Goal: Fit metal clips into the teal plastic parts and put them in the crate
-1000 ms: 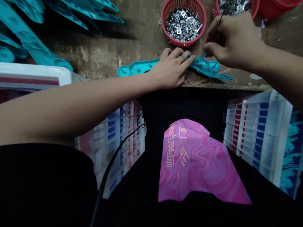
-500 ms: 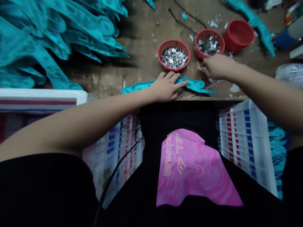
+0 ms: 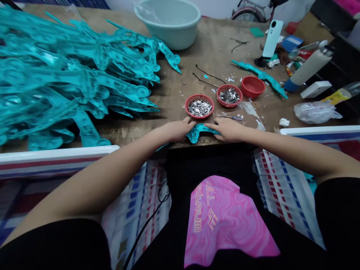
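A teal plastic part lies at the front edge of the table, its middle showing between my hands. My left hand is closed on the part's left side, thumb and fingers pressed against it. My right hand grips its right side, with fingertips on the upper face. Just beyond the part stands a red basket of small metal clips. A second red basket with similar metal pieces sits to its right. Near my right hand lies a thin tool with a bluish handle.
A large pile of teal parts covers the table's left. Behind stands a pale basin. To the right are a red bowl, another teal part, a phone on a stand, a bottle and plastic crates below.
My right hand has left the second basket's edge and come to the teal part, now gripping it with my left. The part looks turned. The camera view has tilted up.
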Tool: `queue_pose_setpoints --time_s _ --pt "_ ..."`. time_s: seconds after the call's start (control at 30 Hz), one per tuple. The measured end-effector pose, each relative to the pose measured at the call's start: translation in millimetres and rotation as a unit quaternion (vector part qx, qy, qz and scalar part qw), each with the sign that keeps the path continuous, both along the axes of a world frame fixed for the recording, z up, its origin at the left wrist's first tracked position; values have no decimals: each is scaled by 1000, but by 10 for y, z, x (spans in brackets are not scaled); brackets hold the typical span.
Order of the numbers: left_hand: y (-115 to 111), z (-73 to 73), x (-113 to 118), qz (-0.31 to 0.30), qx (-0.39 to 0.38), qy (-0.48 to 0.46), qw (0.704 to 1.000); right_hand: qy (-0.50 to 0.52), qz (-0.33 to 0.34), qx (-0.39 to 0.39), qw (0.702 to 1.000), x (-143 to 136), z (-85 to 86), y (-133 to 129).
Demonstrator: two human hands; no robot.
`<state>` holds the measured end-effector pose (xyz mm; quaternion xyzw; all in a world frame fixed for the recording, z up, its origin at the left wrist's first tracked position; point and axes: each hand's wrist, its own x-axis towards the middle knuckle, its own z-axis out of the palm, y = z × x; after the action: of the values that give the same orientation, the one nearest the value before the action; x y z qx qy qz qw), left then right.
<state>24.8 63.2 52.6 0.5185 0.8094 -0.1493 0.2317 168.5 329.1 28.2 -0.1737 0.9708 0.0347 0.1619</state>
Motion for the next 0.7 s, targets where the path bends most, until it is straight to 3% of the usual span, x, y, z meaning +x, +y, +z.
queue_pose_setpoints --time_s 0.1,0.2,0.3,0.37,0.47,0.57,0.63,0.7 --pt "-2 224 72 10 7 7 1000 36 7 -24 999 118 154 122" --pt "-96 498 167 18 129 82 988 86 -21 -27 996 229 375 484" --pt "-247 702 216 31 318 168 933 174 -100 -17 979 194 545 1202" --pt "-327 753 202 31 384 185 904 269 -194 -9 943 64 568 1819" --pt "-365 686 120 25 412 161 896 327 -391 38 859 -220 473 2708" --pt "-333 519 -4 9 388 122 914 304 -524 85 791 -473 321 3337" --pt "-311 409 -94 -7 358 108 927 287 -559 90 773 -586 219 3598" --pt "-302 323 -179 -13 336 101 936 275 -563 78 776 -670 116 3770"
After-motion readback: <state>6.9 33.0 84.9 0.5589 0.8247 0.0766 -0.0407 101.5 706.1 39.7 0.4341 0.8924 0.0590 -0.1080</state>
